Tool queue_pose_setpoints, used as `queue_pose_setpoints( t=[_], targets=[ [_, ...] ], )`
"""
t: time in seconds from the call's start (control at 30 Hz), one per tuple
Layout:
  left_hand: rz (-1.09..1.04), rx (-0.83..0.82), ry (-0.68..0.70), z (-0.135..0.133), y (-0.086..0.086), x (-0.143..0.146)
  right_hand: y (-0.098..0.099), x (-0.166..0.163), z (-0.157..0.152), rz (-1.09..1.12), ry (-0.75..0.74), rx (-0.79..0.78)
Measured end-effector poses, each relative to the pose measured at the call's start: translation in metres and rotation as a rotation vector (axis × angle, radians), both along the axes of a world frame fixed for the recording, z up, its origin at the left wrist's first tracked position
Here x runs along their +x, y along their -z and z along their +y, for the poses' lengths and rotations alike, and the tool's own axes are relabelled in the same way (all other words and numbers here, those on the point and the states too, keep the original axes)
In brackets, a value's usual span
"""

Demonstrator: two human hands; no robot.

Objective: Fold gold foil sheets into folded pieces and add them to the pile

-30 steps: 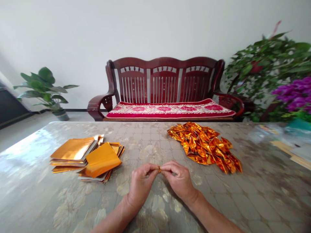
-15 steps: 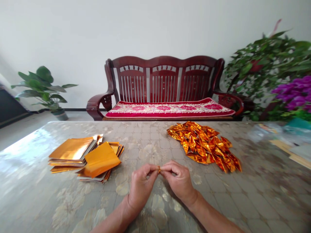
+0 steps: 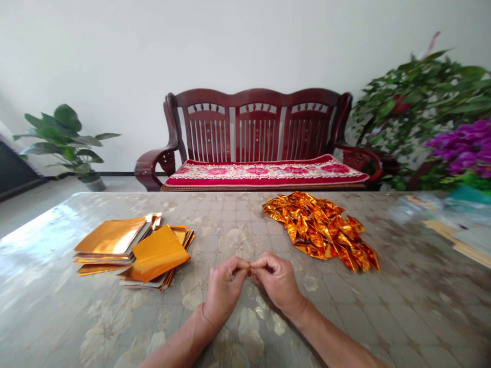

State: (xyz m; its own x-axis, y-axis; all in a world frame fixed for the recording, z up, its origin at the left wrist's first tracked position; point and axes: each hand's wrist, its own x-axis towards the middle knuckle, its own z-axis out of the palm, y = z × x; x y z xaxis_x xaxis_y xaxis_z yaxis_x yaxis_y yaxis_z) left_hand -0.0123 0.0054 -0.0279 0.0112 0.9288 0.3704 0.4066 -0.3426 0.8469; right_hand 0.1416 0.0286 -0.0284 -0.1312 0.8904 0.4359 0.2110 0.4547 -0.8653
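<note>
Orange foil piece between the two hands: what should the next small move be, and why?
Probably a gentle press with the left hand and right hand: both pinch the foil piece from opposite sides, and too little of it shows to call its shape finished.

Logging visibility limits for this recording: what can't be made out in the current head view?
In the head view:
Orange foil piece: its full shape, hidden by the left hand and right hand.
Foil pile: how many pieces, since they overlap.
Purple flowers: right part, cut off by the picture edge.
Clear plastic: any contents, too blurred.
</note>
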Motion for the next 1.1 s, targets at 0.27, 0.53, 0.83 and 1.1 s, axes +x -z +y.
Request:
queue_pose_setpoints(
  t=[0.27, 0.53, 0.83, 1.1],
  targets=[
    [-0.131, -0.067, -0.081, 0.011, 0.007, -0.006, 0.006, 0.018, 0.011, -0.196, -0.027, 0.155],
    [-0.076, -0.109, -0.08, 0.011, 0.002, -0.008, 0.004, 0.023, 0.011, -0.311, -0.123, 0.223],
    [-0.006, -0.225, -0.147, 0.015, 0.001, -0.006, -0.002, 0.013, 0.011, -0.326, 0.02, 0.134],
    [-0.025, -0.248, -0.101, 0.016, 0.007, -0.005, 0.0, 0.011, 0.013, -0.336, 0.083, 0.113]
  ],
)
